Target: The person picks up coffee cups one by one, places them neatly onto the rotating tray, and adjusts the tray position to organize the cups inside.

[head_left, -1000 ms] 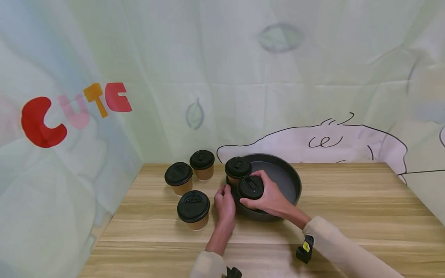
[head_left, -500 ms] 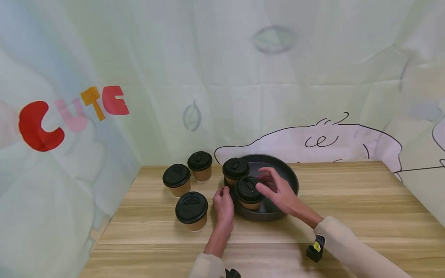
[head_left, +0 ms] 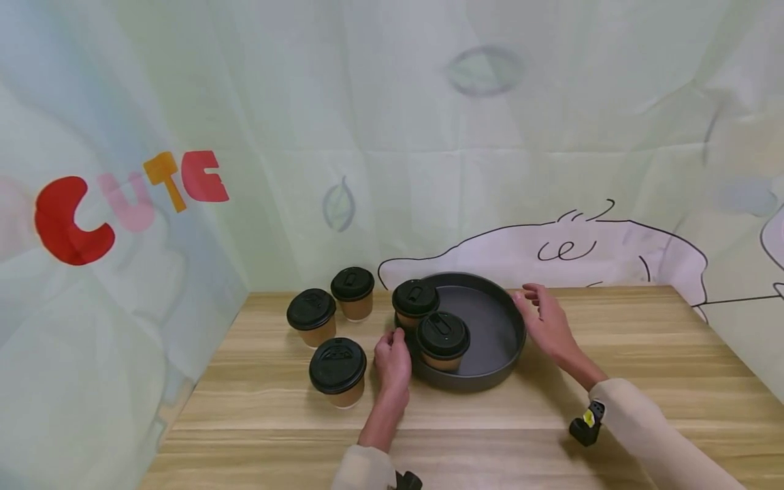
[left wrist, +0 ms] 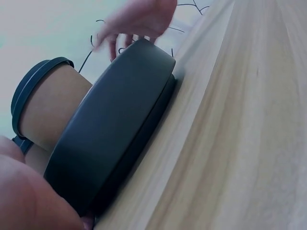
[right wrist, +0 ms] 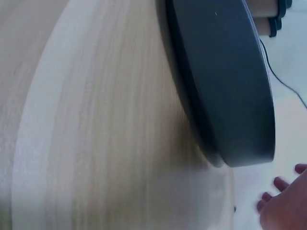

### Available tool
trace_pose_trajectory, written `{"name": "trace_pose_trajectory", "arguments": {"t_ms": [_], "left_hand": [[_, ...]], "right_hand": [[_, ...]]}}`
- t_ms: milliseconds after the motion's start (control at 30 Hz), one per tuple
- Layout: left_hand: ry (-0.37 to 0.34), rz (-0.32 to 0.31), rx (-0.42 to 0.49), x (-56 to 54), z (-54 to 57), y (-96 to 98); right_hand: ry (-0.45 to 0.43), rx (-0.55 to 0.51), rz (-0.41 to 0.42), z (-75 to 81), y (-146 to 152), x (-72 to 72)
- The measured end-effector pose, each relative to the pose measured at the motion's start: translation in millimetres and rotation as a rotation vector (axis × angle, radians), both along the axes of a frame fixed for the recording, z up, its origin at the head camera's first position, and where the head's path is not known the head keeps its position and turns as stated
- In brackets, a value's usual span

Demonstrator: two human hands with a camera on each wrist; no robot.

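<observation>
A round dark grey pan (head_left: 490, 333) stands on the table with two lidded paper cups in its left half. The rear cup (head_left: 415, 299) and the front cup (head_left: 444, 341) both have black lids over brown sides. My left hand (head_left: 393, 364) rests at the pan's left side, fingertips right at the rim; its lower fingers are hidden by the wall. Beyond the right rim is my right hand (head_left: 547, 327), fingers loosely spread and holding nothing. The left wrist view shows the pan's wall (left wrist: 115, 110) with that hand behind it.
Left of the pan stand three more lidded cups: a back cup (head_left: 353, 296), a left cup (head_left: 312, 316) and a near cup (head_left: 339, 373). A printed curtain (head_left: 392, 150) hangs behind the wooden table (head_left: 465, 442).
My right hand has let go of the front cup, leaving it in the pan, and moved right to the outside of the far rim. My left hand has stayed at the pan's left side.
</observation>
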State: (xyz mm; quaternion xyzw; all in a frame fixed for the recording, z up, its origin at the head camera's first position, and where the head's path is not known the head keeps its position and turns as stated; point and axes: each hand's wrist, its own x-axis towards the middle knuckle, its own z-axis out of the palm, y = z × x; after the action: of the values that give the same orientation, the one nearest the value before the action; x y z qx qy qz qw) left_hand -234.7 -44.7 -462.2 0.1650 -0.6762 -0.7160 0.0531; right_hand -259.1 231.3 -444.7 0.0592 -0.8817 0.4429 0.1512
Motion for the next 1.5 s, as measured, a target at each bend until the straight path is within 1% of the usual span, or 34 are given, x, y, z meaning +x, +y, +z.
{"name": "trace_pose_trajectory", "arguments": {"t_ms": [200,267,400,500,667,733,867,933,1200,1300,1400,1500], "left_hand": [[0.011,-0.007,-0.009,2.3,1.6,-0.6],[0.011,-0.009,-0.003,2.7,2.0,-0.8],[0.003,-0.014,0.005,1.8,1.8,-0.9],[-0.004,-0.014,-0.003,1.9,2.0,-1.4],[-0.012,-0.012,-0.011,2.6,2.8,-1.0],[-0.012,-0.013,-0.009,2.9,3.1,-1.1],[-0.013,-0.014,-0.008,2.4,2.2,-1.1],[-0.012,-0.015,-0.009,2.0,1.7,-1.2],[-0.01,-0.021,-0.009,1.8,1.7,-3.3],[-0.01,-0.024,-0.008,1.5,1.5,-4.0],[-0.014,-0.03,-0.011,2.4,2.6,-4.5],[-0.021,-0.034,-0.003,2.5,2.8,-3.8]], "right_hand": [[-0.155,0.045,0.016,-5.0,8,-2.4],[-0.194,0.049,0.025,-5.7,9,-3.3],[-0.249,0.025,0.048,-7.1,9,-4.8],[-0.257,-0.028,0.082,-10.4,12,-5.2],[-0.269,-0.194,0.171,-13.8,19,-2.1],[-0.281,-0.245,0.194,-13.7,21,0.1],[-0.292,-0.307,0.203,-14.9,22,6.3],[-0.302,-0.331,0.195,-15.5,21,10.2],[-0.343,-0.379,0.127,-16.8,12,28.8],[-0.346,-0.362,0.113,-14.8,10,32.8],[-0.343,-0.313,0.099,-11.3,12,29.0],[-0.35,-0.275,0.112,-6.7,17,15.8]]}}
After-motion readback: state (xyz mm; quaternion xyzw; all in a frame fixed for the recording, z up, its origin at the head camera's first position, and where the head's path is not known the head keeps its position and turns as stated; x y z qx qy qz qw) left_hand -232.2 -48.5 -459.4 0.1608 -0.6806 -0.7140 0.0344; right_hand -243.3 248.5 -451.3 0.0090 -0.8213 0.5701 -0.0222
